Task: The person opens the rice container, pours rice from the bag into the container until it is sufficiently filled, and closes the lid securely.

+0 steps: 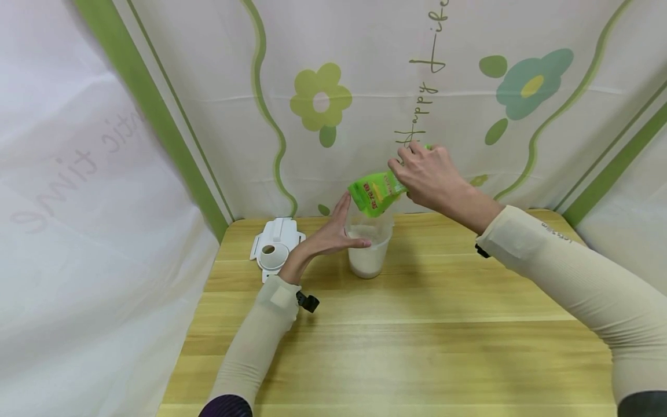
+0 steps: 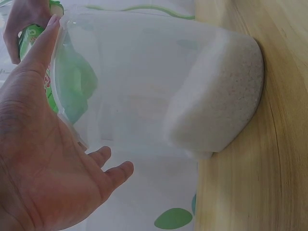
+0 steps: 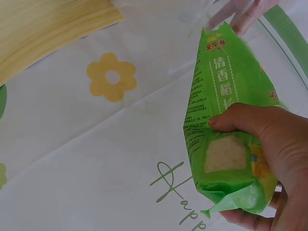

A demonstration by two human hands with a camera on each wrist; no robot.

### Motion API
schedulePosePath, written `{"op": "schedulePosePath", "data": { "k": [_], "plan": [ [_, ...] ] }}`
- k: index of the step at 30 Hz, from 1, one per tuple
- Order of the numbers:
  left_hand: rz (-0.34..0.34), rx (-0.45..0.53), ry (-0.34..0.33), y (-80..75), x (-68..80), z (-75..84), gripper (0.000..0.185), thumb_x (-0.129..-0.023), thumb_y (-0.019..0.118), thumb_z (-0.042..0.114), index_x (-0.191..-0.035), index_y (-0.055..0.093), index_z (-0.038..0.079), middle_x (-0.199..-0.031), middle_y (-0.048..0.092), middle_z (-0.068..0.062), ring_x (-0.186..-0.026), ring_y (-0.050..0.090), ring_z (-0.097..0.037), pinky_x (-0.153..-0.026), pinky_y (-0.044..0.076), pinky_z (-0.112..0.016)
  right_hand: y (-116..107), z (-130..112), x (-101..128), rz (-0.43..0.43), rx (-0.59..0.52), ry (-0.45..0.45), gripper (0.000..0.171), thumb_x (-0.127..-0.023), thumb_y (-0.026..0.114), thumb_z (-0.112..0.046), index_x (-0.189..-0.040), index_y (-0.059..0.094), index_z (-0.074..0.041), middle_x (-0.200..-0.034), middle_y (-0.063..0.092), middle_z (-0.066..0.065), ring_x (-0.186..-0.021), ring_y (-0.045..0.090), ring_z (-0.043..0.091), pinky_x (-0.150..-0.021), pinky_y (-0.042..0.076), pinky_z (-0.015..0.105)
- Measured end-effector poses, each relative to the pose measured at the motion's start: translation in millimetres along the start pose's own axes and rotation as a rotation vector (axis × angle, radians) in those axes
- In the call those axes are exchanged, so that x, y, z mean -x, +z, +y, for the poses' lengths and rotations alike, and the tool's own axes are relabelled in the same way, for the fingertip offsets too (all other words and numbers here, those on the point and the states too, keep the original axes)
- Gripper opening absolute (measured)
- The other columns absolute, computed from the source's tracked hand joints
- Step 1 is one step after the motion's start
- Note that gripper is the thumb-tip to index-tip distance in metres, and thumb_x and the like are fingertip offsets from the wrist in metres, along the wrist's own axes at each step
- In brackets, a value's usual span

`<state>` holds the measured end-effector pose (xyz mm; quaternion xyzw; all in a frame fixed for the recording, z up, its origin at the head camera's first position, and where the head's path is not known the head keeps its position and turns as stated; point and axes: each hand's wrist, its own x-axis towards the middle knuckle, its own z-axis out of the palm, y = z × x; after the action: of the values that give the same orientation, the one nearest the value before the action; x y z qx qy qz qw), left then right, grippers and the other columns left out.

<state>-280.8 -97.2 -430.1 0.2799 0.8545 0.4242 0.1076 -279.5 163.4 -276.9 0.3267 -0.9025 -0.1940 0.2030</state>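
Right hand (image 1: 432, 176) tilts rice bag (image 1: 374, 194) (mouth down); left hand (image 1: 333, 234) steadies container (image 1: 369, 255).

I note both arms in long cream sleeves, dark cuffs at the near ends. Left hand (image 1: 333, 234) and right hand (image 1: 429, 174) bare. Small black clip at each wrist.

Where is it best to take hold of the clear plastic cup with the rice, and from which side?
Probably the bare upper wall of the clear plastic cup, above the rice, coming from its left side. The round upright wall suits a wrapping hand; the left hand already rests there, and the tilted green rice bag occupies the rim.
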Motion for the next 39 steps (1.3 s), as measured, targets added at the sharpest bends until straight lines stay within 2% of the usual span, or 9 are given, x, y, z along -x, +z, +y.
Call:
{"op": "schedulePosePath", "data": {
  "k": [22, 34, 39],
  "plan": [
    [0.005, 0.023, 0.013, 0.8, -0.6, -0.5, 0.152, -0.069, 0.072, 0.091, -0.168, -0.020, 0.022, -0.176, -0.022, -0.002, -0.163, -0.012, -0.026, -0.130, 0.010, -0.056, -2.7, 0.9, -1.0, 0.021, 0.027, -0.021, 0.049, -0.085, 0.086, -0.020, -0.126, 0.066, -0.003, -0.113, 0.066, 0.020, -0.100, 0.065, 0.039, -0.058, 0.058, 0.048],
    [0.005, 0.027, 0.002, 0.7, -0.6, -1.4, 0.153, -0.066, 0.069, 0.095, -0.168, -0.019, 0.024, -0.177, -0.021, -0.001, -0.164, -0.010, -0.027, -0.129, 0.012, -0.058, 2.1, 2.5, 0.5, -0.018, -0.016, -0.005, 0.041, -0.088, 0.081, -0.016, -0.124, 0.067, -0.003, -0.110, 0.066, 0.019, -0.093, 0.063, 0.037, -0.055, 0.056, 0.048],
    [0.008, 0.033, 0.017, 1.0, -0.6, -2.1, 0.151, -0.067, 0.071, 0.094, -0.169, -0.018, 0.026, -0.177, -0.020, 0.001, -0.164, -0.010, -0.026, -0.129, 0.013, -0.058, 6.5, 6.0, 0.9, -0.037, -0.063, 0.002, 0.040, -0.087, 0.083, -0.019, -0.120, 0.068, -0.003, -0.107, 0.066, 0.019, -0.090, 0.063, 0.037, -0.054, 0.056, 0.051]
  ]
}}
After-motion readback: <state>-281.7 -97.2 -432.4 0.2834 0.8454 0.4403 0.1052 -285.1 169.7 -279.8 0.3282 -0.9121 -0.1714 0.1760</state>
